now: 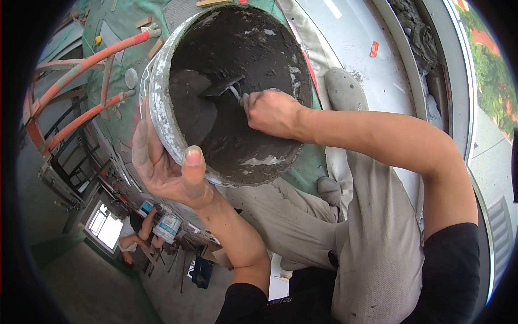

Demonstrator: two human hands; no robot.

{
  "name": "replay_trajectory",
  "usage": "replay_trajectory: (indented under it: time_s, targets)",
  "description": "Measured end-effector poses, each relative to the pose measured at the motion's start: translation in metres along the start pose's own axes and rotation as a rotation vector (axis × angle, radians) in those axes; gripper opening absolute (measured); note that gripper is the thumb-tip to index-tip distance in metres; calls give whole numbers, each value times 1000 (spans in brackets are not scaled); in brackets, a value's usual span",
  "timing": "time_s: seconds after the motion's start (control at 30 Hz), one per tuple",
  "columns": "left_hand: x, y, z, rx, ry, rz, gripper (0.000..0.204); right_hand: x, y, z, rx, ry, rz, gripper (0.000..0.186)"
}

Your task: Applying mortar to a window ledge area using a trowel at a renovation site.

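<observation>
My right hand [275, 114] is gripping the trowel [224, 86] inside the wide bucket [162, 121], fist closed around a mostly hidden handle. The blade is pointing away from my knuckles toward the bucket's left side, the long axis running roughly crosswise, right beside the wet grey mortar [197, 127]. My left hand [172, 181] is opening wide, fingers bracing the outer wall, thumb standing up by the rim.

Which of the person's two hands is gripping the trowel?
The right hand, closed on the trowel inside the bucket. The left hand instead sits spread at the bucket's outer side, gripping no tool.
</observation>
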State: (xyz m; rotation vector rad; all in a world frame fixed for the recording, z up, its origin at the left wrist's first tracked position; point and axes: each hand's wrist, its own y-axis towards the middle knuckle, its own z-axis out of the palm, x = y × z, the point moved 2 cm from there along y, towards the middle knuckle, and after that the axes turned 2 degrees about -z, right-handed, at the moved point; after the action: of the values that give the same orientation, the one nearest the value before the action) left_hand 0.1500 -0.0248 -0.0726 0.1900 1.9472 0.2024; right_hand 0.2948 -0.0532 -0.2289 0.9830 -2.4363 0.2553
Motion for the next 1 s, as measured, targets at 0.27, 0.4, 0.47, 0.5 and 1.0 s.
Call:
replay_trajectory:
  time_s: [0.27,0.4,0.47,0.5,1.0]
  targets:
    - [-1,-15,-6,37,65,21,89,-38,2,-33,-267,30,97,27]
    - [2,-24,0,23,41,58,89,-44,33,-27,-150,57,139,22]
    - [4,-27,1,-7,5,64,88,-38,36,-18,-98,91,109,18]
    - [4,-28,0,-27,-20,46,87,-34,35,-12,-53,101,111,18]
    - [10,-31,-11,139,-78,103,50,-11,12,11,100,316,121,19]
